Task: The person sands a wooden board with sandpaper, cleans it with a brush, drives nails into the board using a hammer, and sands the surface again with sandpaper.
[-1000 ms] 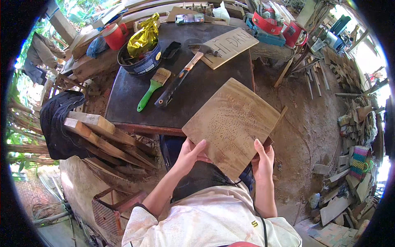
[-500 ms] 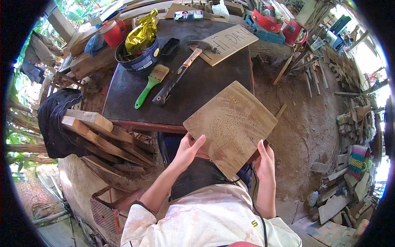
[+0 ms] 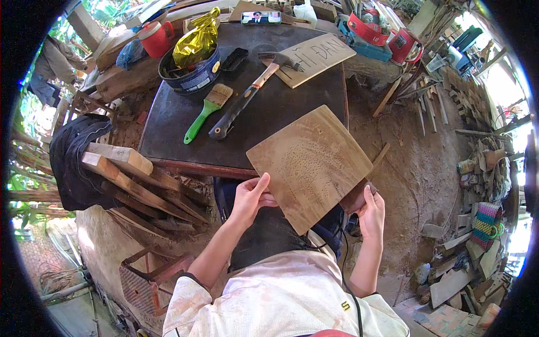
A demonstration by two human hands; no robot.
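Observation:
A square wooden board (image 3: pixel 310 168) with rounded corners and a pattern of small punched holes is tilted in front of me above my lap. My left hand (image 3: pixel 251 197) grips its lower left edge, thumb on the face and fingers behind. Beside the lower right edge, my right hand (image 3: pixel 371 214) pinches a dark reddish-brown piece (image 3: pixel 355 197) that looks like folded sandpaper. Part of that piece is behind the board. On the dark table (image 3: pixel 168 126) beyond lie a claw hammer (image 3: pixel 245 101) and a green-handled paintbrush (image 3: pixel 207 113).
A blue tub (image 3: pixel 191 78) with gold foil stands on the table, near a black brush (image 3: pixel 234 59), a lettered wooden board (image 3: pixel 314 59) and a phone (image 3: pixel 261 18). Wooden beams (image 3: pixel 120 168) lie at left. Wood scraps (image 3: pixel 452 286) cover the right side.
The board has shifted slightly left and up with my left hand. My right hand has moved right, off the board's edge, so more of the brown piece shows.

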